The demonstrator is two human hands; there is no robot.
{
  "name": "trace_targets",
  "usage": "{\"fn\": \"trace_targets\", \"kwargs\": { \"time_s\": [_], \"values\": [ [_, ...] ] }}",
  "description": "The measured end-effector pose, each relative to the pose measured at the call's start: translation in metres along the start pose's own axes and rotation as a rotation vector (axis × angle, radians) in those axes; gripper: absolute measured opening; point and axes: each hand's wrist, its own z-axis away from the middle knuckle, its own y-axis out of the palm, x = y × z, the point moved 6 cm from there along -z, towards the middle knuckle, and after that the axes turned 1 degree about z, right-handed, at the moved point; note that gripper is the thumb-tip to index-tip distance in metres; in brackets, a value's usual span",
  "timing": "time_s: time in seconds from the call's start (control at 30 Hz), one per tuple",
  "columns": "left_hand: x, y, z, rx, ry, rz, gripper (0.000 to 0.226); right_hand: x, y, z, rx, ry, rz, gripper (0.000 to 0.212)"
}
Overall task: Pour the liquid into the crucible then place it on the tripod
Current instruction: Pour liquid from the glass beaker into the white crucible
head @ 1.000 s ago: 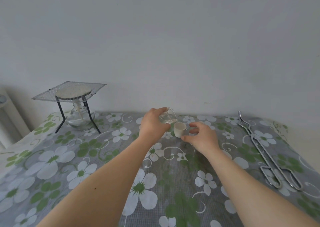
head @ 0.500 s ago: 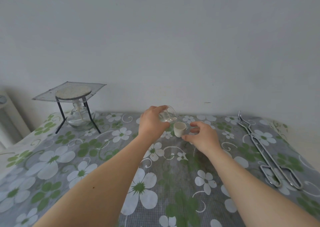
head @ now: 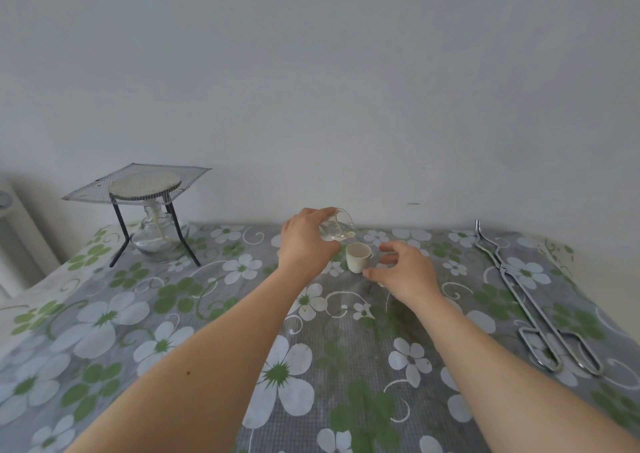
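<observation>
While it stands upright on the flowered tablecloth (head: pixel 214 314) near the far middle of the table, the small white crucible (head: pixel 358 257) has a clear glass beaker (head: pixel 337 230) tipped over it from about its ten o'clock, the beaker's lip hanging just above the crucible's open mouth. Clear liquid pools in the lowered side of the beaker; whether a stream is falling cannot be made out. The left hand (head: pixel 304 245) is wrapped around the beaker from the rear, fingers closed on the glass and holding it off the cloth. At the crucible's three to four o'clock sits the right hand (head: pixel 405 272), fingers spread and curved toward the little cup, the thumb tip just beside its base; it grips nothing, and whether the thumb actually touches the crucible cannot be told.

Well apart, at about nine to ten o'clock from the crucible, a black tripod (head: pixel 152 231) stands near the wall with a square wire gauze (head: pixel 138 184) on top, a pale round pad in its middle. Under the tripod, between its legs, sits a glass spirit lamp (head: pixel 160 238). Far off at the crucible's three o'clock, long metal tongs (head: pixel 519 293) lie flat on the cloth, handles toward the near edge.
</observation>
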Motion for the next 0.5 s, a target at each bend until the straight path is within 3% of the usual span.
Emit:
{"fn": "trace_targets", "kwargs": {
  "time_s": [0.37, 0.5],
  "values": [
    [0.002, 0.002, 0.000, 0.018, 0.009, 0.055, 0.060, 0.000, 0.007, -0.004, 0.019, -0.014, -0.012, 0.061],
    [0.002, 0.003, 0.000, 0.019, 0.015, 0.041, 0.060, 0.001, 0.013, -0.006, 0.020, -0.023, -0.017, 0.052]
  ]
}}
